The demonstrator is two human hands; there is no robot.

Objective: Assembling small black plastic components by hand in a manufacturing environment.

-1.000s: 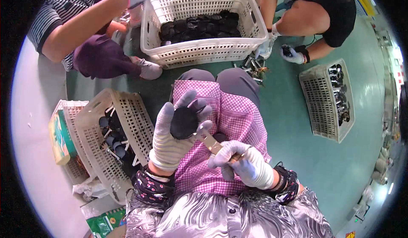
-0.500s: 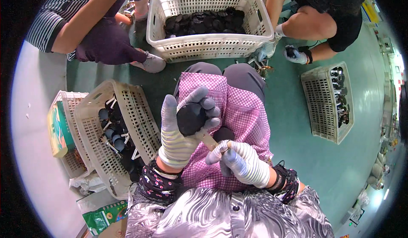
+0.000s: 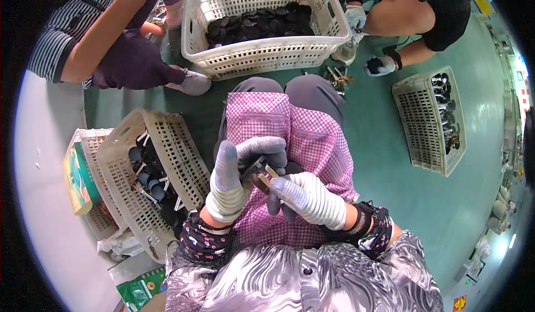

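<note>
Four white plastic baskets [image 3: 262, 55] ring the frame. Left gloved hand [image 3: 234, 172] clamps one dark round part [image 3: 253, 167], lower than before; right gloved hand [image 3: 304, 197] grips a small blade [image 3: 264, 181].

A smooth green floor [image 3: 390, 161] fills the scene, glossy enough to catch pale reflections of overhead light toward its right edge. On the left it meets a plain light grey surface [image 3: 44, 200]. 4 white plastic lattice baskets stand on the floor: 1 large at the top [image 3: 262, 55], 1 at the right [image 3: 418, 122], 2 at the left [image 3: 167, 150].
</note>
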